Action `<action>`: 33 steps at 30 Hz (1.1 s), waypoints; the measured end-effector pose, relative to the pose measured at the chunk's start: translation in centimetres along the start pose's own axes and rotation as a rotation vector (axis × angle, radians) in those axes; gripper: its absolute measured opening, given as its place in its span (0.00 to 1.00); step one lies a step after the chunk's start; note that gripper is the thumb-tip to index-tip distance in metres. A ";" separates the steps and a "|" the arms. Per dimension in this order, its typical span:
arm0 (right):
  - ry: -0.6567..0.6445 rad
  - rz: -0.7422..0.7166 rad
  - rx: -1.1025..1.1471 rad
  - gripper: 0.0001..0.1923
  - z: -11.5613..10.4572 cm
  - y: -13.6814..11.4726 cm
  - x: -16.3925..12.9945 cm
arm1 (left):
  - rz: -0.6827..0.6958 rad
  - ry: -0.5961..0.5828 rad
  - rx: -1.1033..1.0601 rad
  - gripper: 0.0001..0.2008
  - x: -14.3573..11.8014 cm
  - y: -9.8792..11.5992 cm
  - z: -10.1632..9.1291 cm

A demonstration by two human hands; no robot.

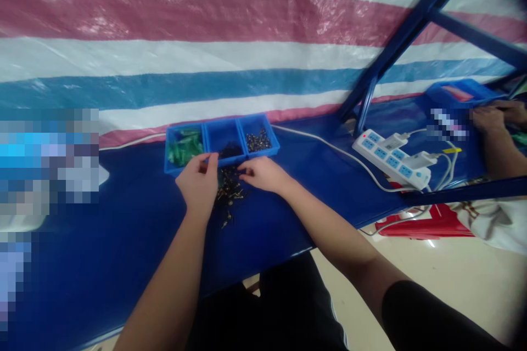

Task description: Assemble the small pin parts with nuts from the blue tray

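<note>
A blue tray (223,163) with three compartments sits on the blue table. Green pieces (185,147) fill its left compartment, small black parts (230,149) lie in the middle one, and small metal screw-like parts (258,141) lie in the right one. In front of the tray, a loose pile of dark and brassy small parts (230,193) is spread on the table. My left hand (196,182) is closed in a pinch at the tray's front edge, left of the pile. At the pile's right side, my right hand (263,174) has its fingers curled together. What either pinch holds is too small to make out.
A white power strip (391,159) with plugged-in chargers lies to the right, its cable running behind the tray. Blue metal frame bars (395,38) rise there. Beyond them are another person's hands (489,118) and a blue bin (465,90). Striped sheeting (206,55) hangs behind.
</note>
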State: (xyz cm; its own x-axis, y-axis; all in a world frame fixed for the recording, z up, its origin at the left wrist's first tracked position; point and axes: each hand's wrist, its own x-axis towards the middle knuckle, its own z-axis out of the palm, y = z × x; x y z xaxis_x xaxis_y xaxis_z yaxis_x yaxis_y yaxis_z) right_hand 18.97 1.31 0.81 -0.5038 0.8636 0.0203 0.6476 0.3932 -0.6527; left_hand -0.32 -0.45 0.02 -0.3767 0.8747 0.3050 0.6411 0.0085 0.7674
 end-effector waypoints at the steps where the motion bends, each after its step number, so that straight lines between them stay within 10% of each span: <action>1: 0.004 -0.006 -0.021 0.11 0.1 0.1 0.1 | -0.012 -0.008 0.018 0.19 0.0 0.1 0.0; 9: 0.134 -0.097 0.065 0.07 0.4 0.2 0.0 | -0.002 -0.062 -0.058 0.20 -0.1 0.3 0.1; 17: 0.384 0.038 0.830 0.12 0.2 -0.6 0.3 | 0.149 -0.265 -0.237 0.16 -0.9 0.6 0.4; 33: 0.309 -0.012 1.030 0.18 0.8 -0.6 0.7 | 0.138 -0.210 -0.294 0.14 -1.2 0.9 0.5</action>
State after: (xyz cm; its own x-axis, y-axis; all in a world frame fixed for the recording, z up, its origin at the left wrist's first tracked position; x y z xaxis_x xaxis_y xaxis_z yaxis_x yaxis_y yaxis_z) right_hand 17.81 1.43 0.58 -0.2469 0.9607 0.1270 -0.2226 0.0713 -0.9723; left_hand 1.05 -1.30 0.12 -0.1351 0.9384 0.3181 0.4458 -0.2291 0.8653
